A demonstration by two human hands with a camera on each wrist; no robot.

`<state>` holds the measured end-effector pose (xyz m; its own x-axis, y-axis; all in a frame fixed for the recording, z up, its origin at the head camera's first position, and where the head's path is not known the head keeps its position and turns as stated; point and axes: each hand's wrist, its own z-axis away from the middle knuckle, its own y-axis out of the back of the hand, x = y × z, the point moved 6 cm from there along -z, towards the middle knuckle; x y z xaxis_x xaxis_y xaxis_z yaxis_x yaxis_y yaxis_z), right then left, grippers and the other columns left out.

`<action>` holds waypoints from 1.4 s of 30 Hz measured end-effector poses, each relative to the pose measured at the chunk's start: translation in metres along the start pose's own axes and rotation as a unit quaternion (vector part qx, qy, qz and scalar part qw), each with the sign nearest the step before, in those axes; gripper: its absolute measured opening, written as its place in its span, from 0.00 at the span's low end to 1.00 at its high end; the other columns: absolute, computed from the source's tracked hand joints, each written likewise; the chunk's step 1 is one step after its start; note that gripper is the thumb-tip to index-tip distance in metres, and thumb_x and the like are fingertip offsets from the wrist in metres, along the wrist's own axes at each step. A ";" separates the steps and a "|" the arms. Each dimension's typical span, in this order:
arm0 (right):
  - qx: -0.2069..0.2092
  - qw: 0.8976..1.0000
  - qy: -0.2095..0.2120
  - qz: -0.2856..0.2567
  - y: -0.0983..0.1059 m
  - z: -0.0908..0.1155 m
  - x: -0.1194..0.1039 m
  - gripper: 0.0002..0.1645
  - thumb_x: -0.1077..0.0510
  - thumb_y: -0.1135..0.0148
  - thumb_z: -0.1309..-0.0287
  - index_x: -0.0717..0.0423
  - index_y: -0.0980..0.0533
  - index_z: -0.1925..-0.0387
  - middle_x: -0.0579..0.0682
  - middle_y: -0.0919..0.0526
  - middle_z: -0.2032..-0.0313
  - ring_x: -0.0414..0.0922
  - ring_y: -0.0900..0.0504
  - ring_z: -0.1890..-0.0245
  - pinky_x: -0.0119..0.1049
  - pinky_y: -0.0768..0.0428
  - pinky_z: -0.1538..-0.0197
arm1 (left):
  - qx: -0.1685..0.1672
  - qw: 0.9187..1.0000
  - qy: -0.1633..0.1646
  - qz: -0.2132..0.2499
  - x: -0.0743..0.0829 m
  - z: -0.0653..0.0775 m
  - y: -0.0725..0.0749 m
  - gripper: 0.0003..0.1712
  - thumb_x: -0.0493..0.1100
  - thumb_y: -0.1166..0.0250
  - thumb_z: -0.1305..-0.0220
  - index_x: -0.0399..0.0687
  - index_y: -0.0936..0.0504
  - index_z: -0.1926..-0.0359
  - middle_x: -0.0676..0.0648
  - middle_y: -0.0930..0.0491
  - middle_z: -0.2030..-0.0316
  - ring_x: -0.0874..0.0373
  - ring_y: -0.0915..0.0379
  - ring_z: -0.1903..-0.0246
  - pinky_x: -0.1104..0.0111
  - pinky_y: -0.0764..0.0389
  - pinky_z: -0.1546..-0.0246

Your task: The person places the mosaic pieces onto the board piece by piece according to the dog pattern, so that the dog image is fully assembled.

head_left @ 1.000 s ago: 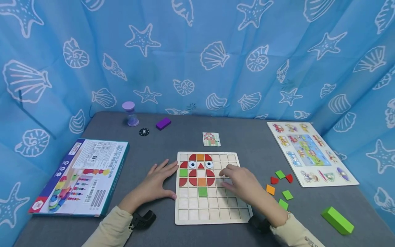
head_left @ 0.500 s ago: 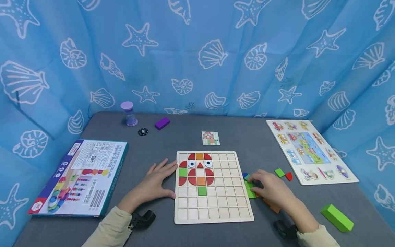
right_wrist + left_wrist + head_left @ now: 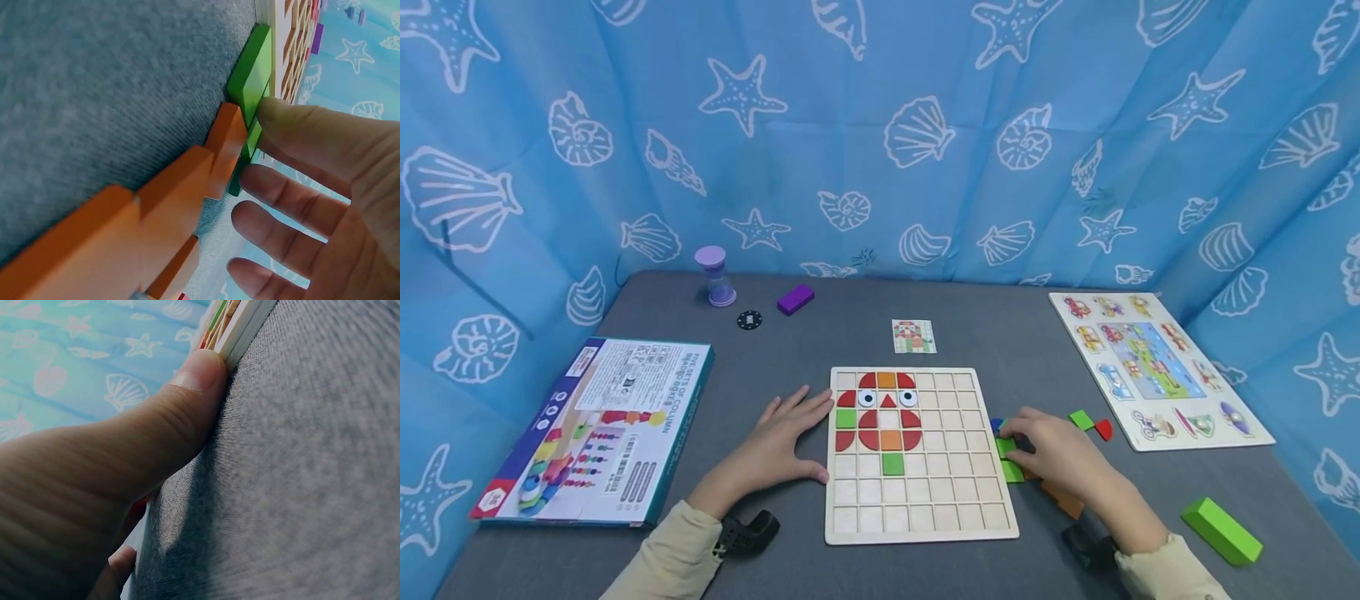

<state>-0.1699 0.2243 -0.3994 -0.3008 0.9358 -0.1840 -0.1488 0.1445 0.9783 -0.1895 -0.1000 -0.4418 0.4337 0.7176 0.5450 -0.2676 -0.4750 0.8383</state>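
My left hand (image 3: 782, 446) lies spread at the left edge of a wooden grid board (image 3: 922, 521); in the left wrist view its thumb (image 3: 200, 375) touches the board's side. Red, orange, white and green mosaic tiles fill some upper-left cells, with two round eye tiles (image 3: 867, 400) among them. Past the board's right edge, my right hand (image 3: 1060, 454) reaches over loose tiles. Its thumb (image 3: 281, 115) touches a green square tile (image 3: 253, 72), and the other fingers are loosely bent beside it. Several orange tiles (image 3: 175, 194) lie nearby, partly under this hand, next to a blue piece (image 3: 997, 425).
Behind the board lies a small pattern card (image 3: 913, 337). A boxed toy (image 3: 598, 429) is at left, with an hourglass (image 3: 720, 283), black disc (image 3: 749, 320) and purple block (image 3: 796, 299) farther back. Right are a peg puzzle (image 3: 1161, 375), a green block (image 3: 1222, 531) and a red piece (image 3: 1103, 429).
My right hand has moved right, from above the board to the loose tiles beside it, and has stayed there since half a second ago. My left hand keeps its place.
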 end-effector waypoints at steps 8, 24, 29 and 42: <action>-0.008 1.000 -0.002 0.004 0.000 0.003 0.002 0.15 0.53 0.30 0.60 0.47 0.22 0.66 0.41 0.25 0.66 0.37 0.26 0.70 0.32 0.27 0.70 | 0.003 1.000 -0.001 0.007 0.002 0.000 0.001 0.57 0.64 0.30 0.66 0.55 0.44 0.34 0.55 0.47 0.34 0.50 0.62 0.33 0.46 0.63 0.38; 0.045 0.980 0.194 0.000 -0.010 0.001 -0.118 0.16 0.48 0.32 0.58 0.46 0.21 0.64 0.37 0.22 0.70 0.32 0.27 0.71 0.28 0.25 0.67 | 0.000 1.000 0.008 0.000 0.001 0.002 0.000 0.57 0.64 0.30 0.67 0.55 0.44 0.34 0.56 0.48 0.34 0.51 0.63 0.33 0.47 0.64 0.38; 0.034 0.972 0.234 0.009 -0.020 -0.002 -0.140 0.15 0.48 0.32 0.58 0.46 0.21 0.66 0.37 0.24 0.72 0.31 0.29 0.73 0.26 0.28 0.70 | 0.000 1.000 0.006 0.002 0.002 0.002 -0.001 0.57 0.64 0.30 0.66 0.56 0.44 0.34 0.57 0.48 0.34 0.51 0.63 0.33 0.47 0.64 0.38; 0.020 0.978 0.208 0.017 -0.019 -0.005 -0.143 0.19 0.46 0.32 0.58 0.45 0.22 0.62 0.38 0.24 0.69 0.33 0.29 0.72 0.28 0.28 0.68 | 0.003 1.000 0.001 0.003 0.000 0.000 0.000 0.57 0.65 0.31 0.67 0.55 0.44 0.34 0.56 0.48 0.34 0.51 0.63 0.33 0.46 0.64 0.38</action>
<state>-0.1293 0.0865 -0.3923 -0.6628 0.7300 -0.1669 -0.0983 0.1362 0.9858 -0.1892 -0.0996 -0.4420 0.4295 0.7162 0.5500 -0.2649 -0.4823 0.8350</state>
